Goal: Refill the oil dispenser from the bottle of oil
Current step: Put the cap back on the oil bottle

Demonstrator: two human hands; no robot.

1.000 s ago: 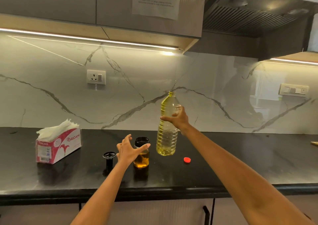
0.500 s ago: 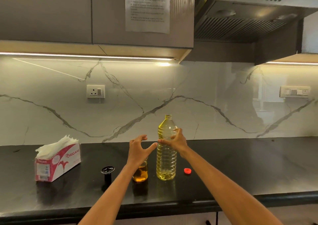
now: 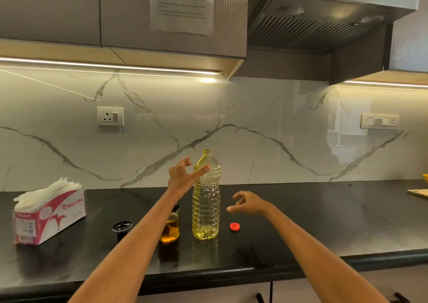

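Note:
A clear plastic oil bottle (image 3: 206, 200) stands upright and uncapped on the black counter (image 3: 324, 221), with a little yellow oil at its bottom. Just left of it stands the small glass oil dispenser (image 3: 170, 231), holding amber oil, partly hidden behind my left forearm. My left hand (image 3: 183, 175) is spread at the bottle's shoulder, thumb touching the plastic, fingers not closed round it. My right hand (image 3: 249, 203) hovers to the right of the bottle, fingers loosely curled, holding nothing. The red bottle cap (image 3: 234, 226) lies under that hand. The dispenser's black lid (image 3: 122, 228) stands to the left.
A pink tissue box (image 3: 49, 212) sits at the counter's left. A wooden board (image 3: 419, 192) and a yellow thing (image 3: 425, 178) show at the far right edge. Marble backsplash with sockets behind, wall cabinets and a range hood (image 3: 324, 17) overhead.
The bottle was set down upright beside the dispenser. My right hand let go of it and dropped to the right. My left hand rose to the bottle's shoulder.

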